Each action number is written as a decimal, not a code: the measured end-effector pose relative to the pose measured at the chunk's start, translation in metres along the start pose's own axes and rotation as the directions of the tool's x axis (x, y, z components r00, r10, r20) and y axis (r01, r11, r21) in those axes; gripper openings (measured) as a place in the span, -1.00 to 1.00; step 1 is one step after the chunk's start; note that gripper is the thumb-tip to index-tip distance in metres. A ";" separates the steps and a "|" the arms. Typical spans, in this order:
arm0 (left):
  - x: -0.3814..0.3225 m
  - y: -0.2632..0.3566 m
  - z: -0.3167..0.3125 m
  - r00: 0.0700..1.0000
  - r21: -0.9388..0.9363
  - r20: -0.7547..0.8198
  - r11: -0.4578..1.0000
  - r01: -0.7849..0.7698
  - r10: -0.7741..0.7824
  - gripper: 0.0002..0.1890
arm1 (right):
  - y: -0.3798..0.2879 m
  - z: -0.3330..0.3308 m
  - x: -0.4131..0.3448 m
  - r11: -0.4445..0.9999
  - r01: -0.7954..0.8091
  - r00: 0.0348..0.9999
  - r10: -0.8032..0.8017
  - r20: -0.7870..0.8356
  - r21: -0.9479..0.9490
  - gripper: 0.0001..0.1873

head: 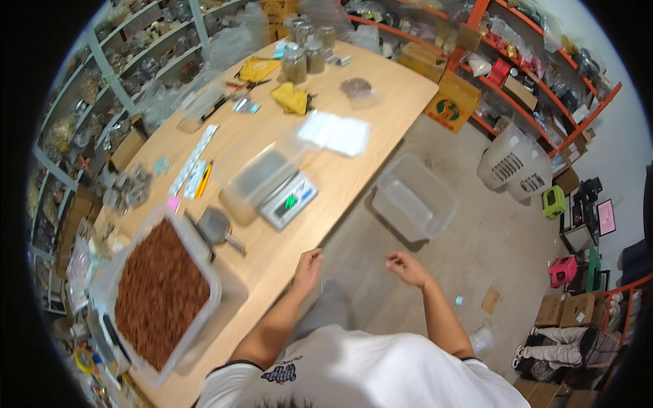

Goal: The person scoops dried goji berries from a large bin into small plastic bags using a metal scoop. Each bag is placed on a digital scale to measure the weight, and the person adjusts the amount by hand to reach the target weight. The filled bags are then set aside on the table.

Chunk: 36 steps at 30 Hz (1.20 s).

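Observation:
My left hand [307, 269] hovers by the front edge of the wooden table [285, 265], holding nothing, its fingers loosely curved. Out over the floor, my right hand [406, 269] is also bare, with fingers slightly bent. Beyond it a translucent plastic bin [416, 199] stands on the floor with nothing visible inside. Nearest my left hand on the table are a digital scale [289, 200] with a lit green display and a grey scoop [214, 226]. To the left, a large clear plastic tub [217, 285] holds reddish-brown pieces [160, 296].
A clear plastic container [262, 173] sits behind the scale, near white sheets [334, 132]. Farther back are a yellow cloth-like item [291, 98] and glass jars [294, 66]. Stacked white baskets [515, 163] stand by orange shelving [551, 145]. A person's legs in light trousers [553, 347] show at lower right.

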<state>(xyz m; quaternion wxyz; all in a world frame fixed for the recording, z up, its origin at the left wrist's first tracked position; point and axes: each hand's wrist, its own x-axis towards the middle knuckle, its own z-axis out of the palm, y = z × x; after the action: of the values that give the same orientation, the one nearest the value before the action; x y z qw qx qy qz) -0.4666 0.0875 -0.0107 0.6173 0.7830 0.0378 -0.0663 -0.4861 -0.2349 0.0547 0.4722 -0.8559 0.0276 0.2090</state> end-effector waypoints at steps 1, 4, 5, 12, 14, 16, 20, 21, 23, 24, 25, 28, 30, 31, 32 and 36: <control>0.044 0.006 0.023 0.999 -0.061 -0.051 0.998 -0.008 0.005 -0.62 | -0.008 -0.018 0.022 0.988 0.034 0.998 -0.027 0.049 -0.148 -0.50; 0.160 0.017 0.083 0.980 -0.193 -0.127 0.973 0.126 -0.152 -0.52 | -0.014 -0.079 0.082 0.992 0.017 0.996 -0.028 -0.086 -0.128 -0.38; 0.190 0.031 0.090 0.973 -0.111 -0.122 0.977 0.184 -0.198 -0.46 | -0.013 -0.093 0.105 0.989 0.037 0.990 -0.055 -0.130 -0.143 -0.36; 0.336 0.077 0.093 0.758 -0.681 -0.153 0.623 0.384 -0.634 -0.45 | -0.097 -0.166 0.327 0.918 0.280 0.957 -0.292 0.002 -0.282 -0.25; 0.349 0.073 0.105 0.731 -0.823 -0.112 0.475 0.311 -0.673 -0.44 | -0.095 -0.169 0.403 0.845 0.336 0.928 -0.372 -0.008 -0.416 -0.18; 0.364 0.077 0.104 0.782 -0.866 -0.137 0.457 0.203 -0.608 -0.35 | -0.100 -0.161 0.492 0.727 0.347 0.888 -0.458 -0.041 -0.593 -0.07; 0.384 0.091 0.118 0.706 -0.871 -0.246 0.471 0.138 -0.664 -0.52 | -0.133 -0.143 0.552 0.660 0.274 0.957 -0.262 0.128 -0.700 0.05; 0.394 0.110 0.117 0.631 -0.916 -0.220 0.380 0.128 -0.744 -0.57 | -0.141 -0.139 0.551 0.677 0.256 0.965 -0.219 0.143 -0.690 0.05; 0.399 0.099 0.117 0.645 -0.922 -0.267 0.385 0.046 -0.716 -0.67 | -0.147 -0.125 0.543 0.711 0.220 0.975 -0.137 0.175 -0.668 0.05; 0.401 0.091 0.117 0.590 -0.923 -0.287 0.382 0.039 -0.755 -0.68 | -0.146 -0.118 0.534 0.716 0.226 0.974 -0.161 0.158 -0.661 0.04; 0.405 0.092 0.114 0.541 -0.926 -0.301 0.377 0.033 -0.785 -0.69 | -0.139 -0.114 0.534 0.762 0.226 0.974 -0.166 0.154 -0.607 0.03; 0.397 0.110 0.095 0.343 -0.928 -0.215 0.301 0.221 -0.914 -0.64 | -0.137 -0.117 0.533 0.844 0.232 0.954 -0.099 0.283 -0.484 -0.07; 0.392 0.103 0.095 0.299 -0.919 -0.181 0.270 0.287 -0.937 -0.61 | -0.149 -0.129 0.532 0.886 0.224 0.915 -0.048 0.401 -0.406 -0.12; 0.389 0.097 0.098 0.304 -0.908 -0.178 0.275 0.315 -0.936 -0.59 | -0.148 -0.128 0.536 0.876 0.195 0.917 -0.003 0.400 -0.440 -0.15; 0.387 0.086 0.103 0.318 -0.881 -0.208 0.319 0.350 -0.925 -0.58 | -0.147 -0.126 0.541 0.864 0.167 0.917 0.041 0.397 -0.474 -0.17; 0.396 0.084 0.133 0.163 -0.723 -0.451 0.467 0.510 -0.877 -0.50 | -0.144 -0.120 0.559 0.839 0.300 0.820 0.015 0.572 -0.453 -0.16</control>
<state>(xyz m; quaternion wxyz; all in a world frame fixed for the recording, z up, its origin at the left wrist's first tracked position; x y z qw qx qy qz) -0.0710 -0.0700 -0.0203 0.5677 0.4576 0.6842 0.0131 0.0981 -0.1697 0.0104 0.2227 -0.8527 -0.2353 0.4099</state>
